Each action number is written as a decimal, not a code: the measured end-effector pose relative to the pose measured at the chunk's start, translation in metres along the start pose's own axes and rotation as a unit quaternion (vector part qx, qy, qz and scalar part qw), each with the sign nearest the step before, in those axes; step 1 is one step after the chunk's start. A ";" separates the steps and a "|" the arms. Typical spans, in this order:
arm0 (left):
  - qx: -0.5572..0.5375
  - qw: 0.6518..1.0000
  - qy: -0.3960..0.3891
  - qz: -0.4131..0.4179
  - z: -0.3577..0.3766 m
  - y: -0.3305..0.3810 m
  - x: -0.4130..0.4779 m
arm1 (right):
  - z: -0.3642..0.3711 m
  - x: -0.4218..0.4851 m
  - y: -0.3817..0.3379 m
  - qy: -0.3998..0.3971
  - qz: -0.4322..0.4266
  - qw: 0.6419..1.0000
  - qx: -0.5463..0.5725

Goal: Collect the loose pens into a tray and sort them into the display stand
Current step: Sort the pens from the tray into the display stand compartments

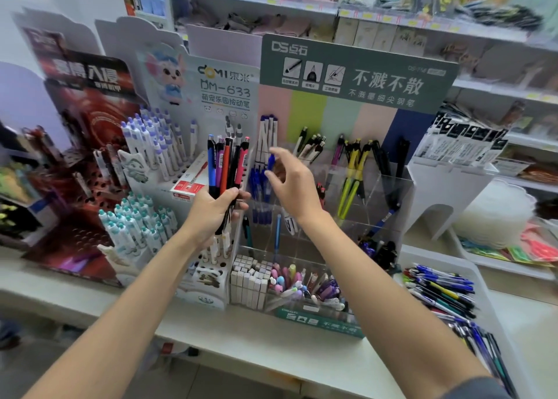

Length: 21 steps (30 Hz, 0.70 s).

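My left hand grips a bundle of pens upright, with blue, purple, orange, black and pink barrels. My right hand reaches into the clear acrylic display stand and pinches a blue pen beside a compartment of upright blue pens. Other compartments hold yellow, black and pastel pens. At the lower right, a white tray holds several loose pens.
Left of the stand are a white Domi pen display full of white pens and a red display. Small white boxes fill the stand's front row. All stand on a white counter, with stocked shelves behind.
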<state>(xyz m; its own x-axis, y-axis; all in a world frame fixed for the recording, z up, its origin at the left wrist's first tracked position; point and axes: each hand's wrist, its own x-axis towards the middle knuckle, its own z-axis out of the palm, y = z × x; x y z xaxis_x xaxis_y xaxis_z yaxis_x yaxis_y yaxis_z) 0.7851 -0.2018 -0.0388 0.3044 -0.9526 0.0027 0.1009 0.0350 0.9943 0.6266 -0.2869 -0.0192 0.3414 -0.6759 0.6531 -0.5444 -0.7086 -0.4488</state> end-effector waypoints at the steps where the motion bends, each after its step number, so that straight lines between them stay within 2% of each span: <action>1: -0.004 1.000 0.001 0.002 -0.001 0.000 -0.001 | 0.005 -0.003 0.002 -0.026 -0.003 0.999 -0.020; 8: 0.010 1.000 -0.010 0.014 -0.003 0.003 -0.007 | 0.013 -0.004 0.008 -0.054 -0.035 0.991 -0.117; 11: 0.010 1.000 -0.013 0.021 -0.001 0.003 -0.007 | 0.010 -0.003 0.007 -0.126 -0.029 0.978 -0.162; 13: 0.004 1.000 -0.019 0.021 0.000 0.003 -0.006 | 0.003 -0.006 0.004 -0.126 -0.015 0.986 -0.105; 15: -0.002 0.999 -0.026 0.020 0.005 0.004 -0.006 | -0.008 -0.007 -0.005 -0.066 0.053 0.995 0.047; 17: -0.009 0.999 -0.033 0.013 0.016 0.003 -0.006 | -0.018 -0.006 -0.015 -0.032 0.123 0.977 0.169; 18: -0.015 0.999 -0.038 0.006 0.024 0.003 -0.006 | -0.023 -0.005 -0.019 -0.024 0.139 0.971 0.193; 21: -0.035 0.997 -0.061 -0.011 0.048 0.003 -0.006 | -0.037 -0.005 -0.016 -0.009 0.119 0.979 0.165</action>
<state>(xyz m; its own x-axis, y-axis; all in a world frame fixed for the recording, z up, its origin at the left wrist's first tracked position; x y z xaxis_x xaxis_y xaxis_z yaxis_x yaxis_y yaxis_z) 0.7377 -0.2102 -0.0306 0.1839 -0.9829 -0.0015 0.1737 0.0310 0.9843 0.6048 -0.2646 0.0074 0.2491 -0.8314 0.4967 -0.3345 -0.5552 -0.7615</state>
